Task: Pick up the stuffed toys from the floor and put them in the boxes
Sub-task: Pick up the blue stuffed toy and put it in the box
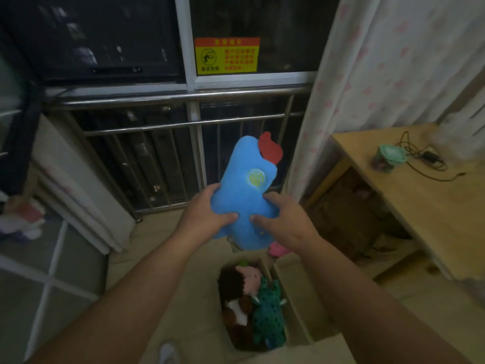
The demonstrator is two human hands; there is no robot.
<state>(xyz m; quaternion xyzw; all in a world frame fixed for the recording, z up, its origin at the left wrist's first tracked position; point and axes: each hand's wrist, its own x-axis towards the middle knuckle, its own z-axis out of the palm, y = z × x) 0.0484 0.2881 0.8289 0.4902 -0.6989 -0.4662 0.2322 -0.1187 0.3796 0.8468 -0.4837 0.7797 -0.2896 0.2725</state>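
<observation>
A blue stuffed toy [244, 185] with a red crest and a round yellow-green badge is held up in the air in front of the window railing. My left hand [207, 214] grips its lower left side and my right hand [280, 219] grips its lower right side. Below them an open cardboard box [296, 298] stands on the floor and holds a brown toy [233, 290], a pink toy [250, 278] and a green spotted toy [267, 316]. A small pink toy [278, 249] lies on the floor behind the box, partly hidden by the blue toy.
A metal railing [183, 97] and dark window fill the back. A wooden table [425, 200] at the right carries a teal-lidded jar [388, 157] and a black cable [430, 158]. A flowered curtain [380, 61] hangs beside it. A white folded mattress [78, 185] leans at the left.
</observation>
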